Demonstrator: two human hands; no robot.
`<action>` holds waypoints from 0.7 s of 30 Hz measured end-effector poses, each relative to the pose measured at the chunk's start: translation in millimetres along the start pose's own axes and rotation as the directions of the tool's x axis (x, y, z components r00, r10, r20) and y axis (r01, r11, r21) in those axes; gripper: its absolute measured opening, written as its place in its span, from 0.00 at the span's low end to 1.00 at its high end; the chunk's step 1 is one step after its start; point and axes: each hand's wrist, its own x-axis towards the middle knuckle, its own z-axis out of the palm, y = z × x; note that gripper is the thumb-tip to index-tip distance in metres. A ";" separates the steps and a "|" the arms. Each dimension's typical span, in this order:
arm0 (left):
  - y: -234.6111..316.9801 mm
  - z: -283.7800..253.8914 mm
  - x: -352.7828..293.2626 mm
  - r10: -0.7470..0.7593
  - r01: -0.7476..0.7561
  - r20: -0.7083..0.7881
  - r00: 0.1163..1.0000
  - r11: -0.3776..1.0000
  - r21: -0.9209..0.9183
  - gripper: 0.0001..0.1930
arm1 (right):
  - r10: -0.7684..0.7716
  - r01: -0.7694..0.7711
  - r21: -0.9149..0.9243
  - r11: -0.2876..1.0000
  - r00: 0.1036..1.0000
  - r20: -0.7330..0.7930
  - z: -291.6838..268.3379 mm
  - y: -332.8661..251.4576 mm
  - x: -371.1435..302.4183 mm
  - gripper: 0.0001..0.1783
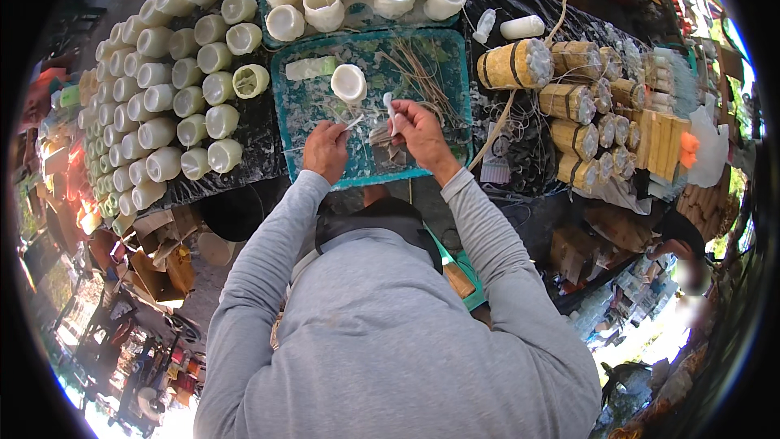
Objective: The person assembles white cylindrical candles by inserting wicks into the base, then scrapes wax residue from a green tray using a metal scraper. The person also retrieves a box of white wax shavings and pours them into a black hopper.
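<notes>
Over the green tray [286,126], both my hands work close together. My left hand [325,151] is closed in a pinch on a thin white strip [355,123] that sticks out toward the middle. My right hand [422,135] pinches a short white stick-like piece [389,104], its tip pointing up. Beyond them on the tray sits a round white wax cup [348,84], apart from both hands. Beside it lies a pale translucent slab [310,68]. Thin brown sticks [426,73] are spread on the tray's right side. White crumbs and smears cover the tray bottom.
Rows of whitish wax cups [158,98] fill the left table; more wax cups [323,8] stand in another tray behind. Yellowish cylinders with dark bands [516,63] are stacked at right, near a white cylinder [522,28] and a brush [495,169]. Another person [681,232] is far right.
</notes>
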 end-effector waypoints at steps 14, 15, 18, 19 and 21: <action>27.3 -38.4 -15.3 0.149 -0.091 0.187 0.971 0.955 -0.284 0.10 | -0.051 0.046 0.177 0.983 0.998 0.026 71.6 32.3 -13.2 0.13; 23.7 -42.1 -18.6 0.099 -0.045 0.229 0.968 0.972 -0.232 0.09 | -0.036 0.029 0.139 0.990 0.998 0.046 74.9 31.1 -14.8 0.13; 10.2 -49.9 -27.1 0.057 -0.011 0.223 0.973 0.979 -0.203 0.09 | -0.025 0.018 0.079 0.997 0.996 0.086 88.2 29.0 -17.1 0.11; 5.3 -52.3 -28.9 0.056 -0.013 0.192 0.980 0.976 -0.217 0.08 | -0.047 0.042 0.061 0.997 0.995 0.085 93.6 28.3 -17.5 0.11; -3.4 -57.3 -32.1 -0.039 0.103 0.222 0.974 0.953 -0.286 0.08 | -0.037 0.032 0.061 0.998 0.996 0.086 105.4 26.3 -16.4 0.09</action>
